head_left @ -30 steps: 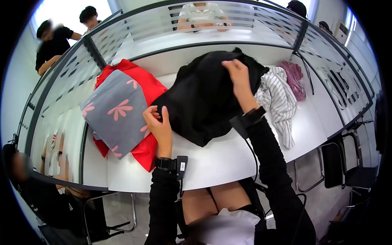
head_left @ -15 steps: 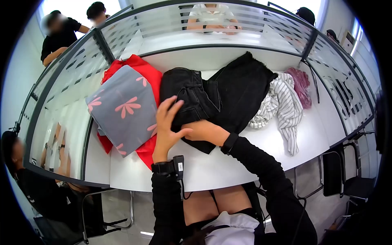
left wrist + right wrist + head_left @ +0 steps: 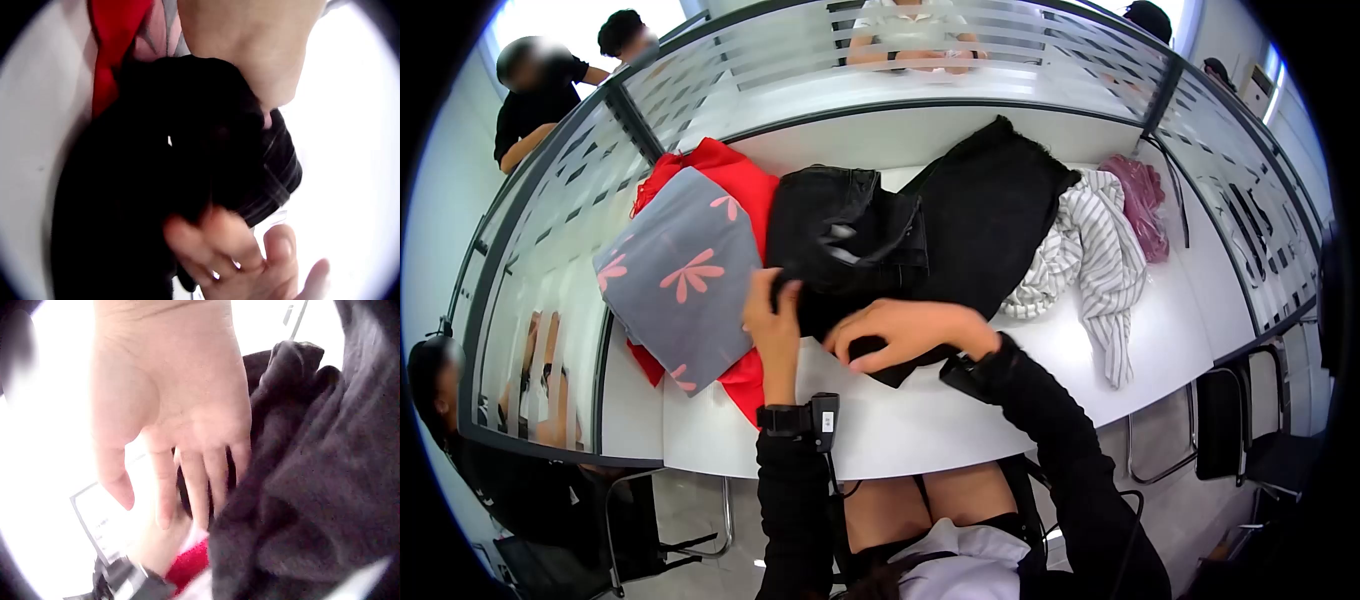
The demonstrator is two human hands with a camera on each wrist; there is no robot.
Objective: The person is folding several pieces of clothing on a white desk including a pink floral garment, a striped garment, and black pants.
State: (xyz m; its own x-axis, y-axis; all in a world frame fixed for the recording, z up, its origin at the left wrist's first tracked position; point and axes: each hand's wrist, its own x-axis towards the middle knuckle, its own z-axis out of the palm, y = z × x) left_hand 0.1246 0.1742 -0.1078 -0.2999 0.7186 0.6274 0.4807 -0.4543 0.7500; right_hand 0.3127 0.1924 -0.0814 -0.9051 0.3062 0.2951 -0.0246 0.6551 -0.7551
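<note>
A pair of black denim jeans (image 3: 990,220) with a frayed hem lies across the middle of the table, its waist end bunched and blurred on the left. At that end my left hand (image 3: 772,320) grips the dark cloth; in the left wrist view its fingers go out of sight behind the black fabric (image 3: 156,187). My right hand (image 3: 910,330) is at the front edge of the jeans, palm down. The right wrist view shows its fingers (image 3: 197,481) extended and spread, beside the dark denim (image 3: 312,487).
Left of the jeans lies a folded grey cloth with pink petal shapes (image 3: 680,285) over a red cloth (image 3: 735,160). To the right are a striped white garment (image 3: 1105,250) and a mauve bundle in clear plastic (image 3: 1135,195). A partition (image 3: 640,120) rims the white table (image 3: 920,430).
The jeans came down flat with the waist end at left, and that end has since bunched. My right hand moved from the far side to the front edge; my left drew back down.
</note>
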